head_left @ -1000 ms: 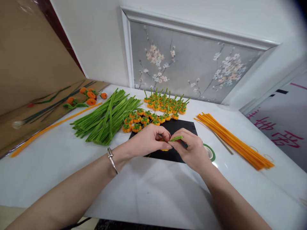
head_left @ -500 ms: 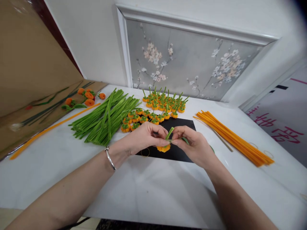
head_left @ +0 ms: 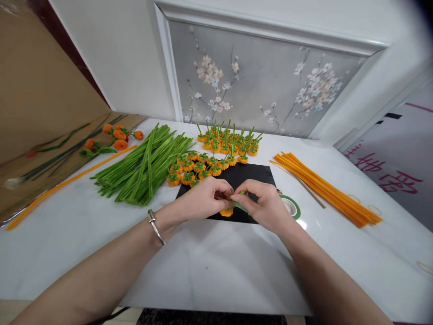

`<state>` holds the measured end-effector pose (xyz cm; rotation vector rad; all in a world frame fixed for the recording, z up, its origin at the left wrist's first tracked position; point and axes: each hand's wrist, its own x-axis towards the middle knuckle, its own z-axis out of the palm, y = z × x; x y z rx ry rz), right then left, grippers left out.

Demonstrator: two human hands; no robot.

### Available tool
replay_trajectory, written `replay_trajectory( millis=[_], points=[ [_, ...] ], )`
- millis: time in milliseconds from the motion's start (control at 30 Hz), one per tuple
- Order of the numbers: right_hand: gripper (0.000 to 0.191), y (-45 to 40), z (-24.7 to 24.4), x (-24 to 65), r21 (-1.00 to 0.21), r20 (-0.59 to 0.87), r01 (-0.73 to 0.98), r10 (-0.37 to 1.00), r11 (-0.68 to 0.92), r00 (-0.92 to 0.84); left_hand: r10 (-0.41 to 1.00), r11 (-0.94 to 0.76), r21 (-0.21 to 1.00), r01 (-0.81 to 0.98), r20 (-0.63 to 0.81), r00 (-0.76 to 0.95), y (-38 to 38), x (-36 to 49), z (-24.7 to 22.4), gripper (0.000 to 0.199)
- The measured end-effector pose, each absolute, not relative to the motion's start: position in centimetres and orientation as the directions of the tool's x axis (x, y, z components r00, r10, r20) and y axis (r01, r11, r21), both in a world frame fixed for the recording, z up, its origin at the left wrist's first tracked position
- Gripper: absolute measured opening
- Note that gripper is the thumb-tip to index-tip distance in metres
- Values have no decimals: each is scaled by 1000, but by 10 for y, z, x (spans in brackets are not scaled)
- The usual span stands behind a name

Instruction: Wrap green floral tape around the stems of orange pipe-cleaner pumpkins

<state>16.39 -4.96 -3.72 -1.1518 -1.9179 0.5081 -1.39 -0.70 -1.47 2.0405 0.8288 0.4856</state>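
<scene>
Over the black mat [head_left: 250, 174], my left hand [head_left: 211, 196] pinches a small orange flower [head_left: 226, 212], whose petals show below the fingertips. My right hand [head_left: 259, 198] meets it from the right, its fingers closed on a green strip [head_left: 241, 207] at the flower's stem. Fingers partly hide the stem. A roll of green tape [head_left: 295, 208] lies just beyond my right wrist. Several orange flowers with green backs [head_left: 203, 167] sit left of and behind the mat, and more with upright green stems [head_left: 230, 140] stand farther back.
Green fuzzy stems [head_left: 142, 164] are piled on the left, beside one long orange stem [head_left: 67, 183]. Finished-looking orange flowers [head_left: 120, 135] lie at the back left. A bundle of orange stems [head_left: 324, 187] is on the right. A panelled wall [head_left: 250, 90] bounds the table's back.
My right hand's fingers have come over the stem top, closer to my left fingertips. The tape roll shows more fully. The whole view has shifted slightly.
</scene>
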Motion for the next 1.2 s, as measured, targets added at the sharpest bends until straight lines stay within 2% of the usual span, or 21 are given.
replay_trajectory(
  millis=[100, 267, 367, 467, 633, 733, 1067, 1200],
  points=[
    [16, -49, -41, 159, -674, 470, 559, 864, 483, -181, 694, -430, 826, 365, 44, 718, -8, -13, -12, 10],
    [20, -48, -40, 159, -785, 432, 446, 896, 431, -104, 675, -418, 859, 297, 74, 734, -6, -14, -10, 11],
    [11, -46, -40, 162, -841, 369, 359, 914, 406, -168, 703, -389, 878, 280, 87, 705, -3, -15, -14, 12],
    [15, -42, -44, 167, -882, 305, 292, 920, 370, -245, 724, -346, 898, 272, 72, 686, -1, -16, -18, 10],
    [10, -39, -51, 170, -903, 308, 221, 914, 369, -264, 693, -195, 946, 258, -53, 719, -1, -17, -15, 12],
    [11, -39, -50, 171, -902, 322, 193, 901, 385, -292, 649, -124, 963, 238, -103, 754, -1, -19, -12, 14],
    [4, -43, -41, 172, -820, 371, 296, 848, 490, -377, 587, -247, 924, 293, -98, 803, 3, -25, -12, 27],
    [7, -44, -37, 173, -776, 389, 358, 840, 520, -378, 542, -153, 951, 270, -148, 827, 2, -27, -10, 26]
  ],
)
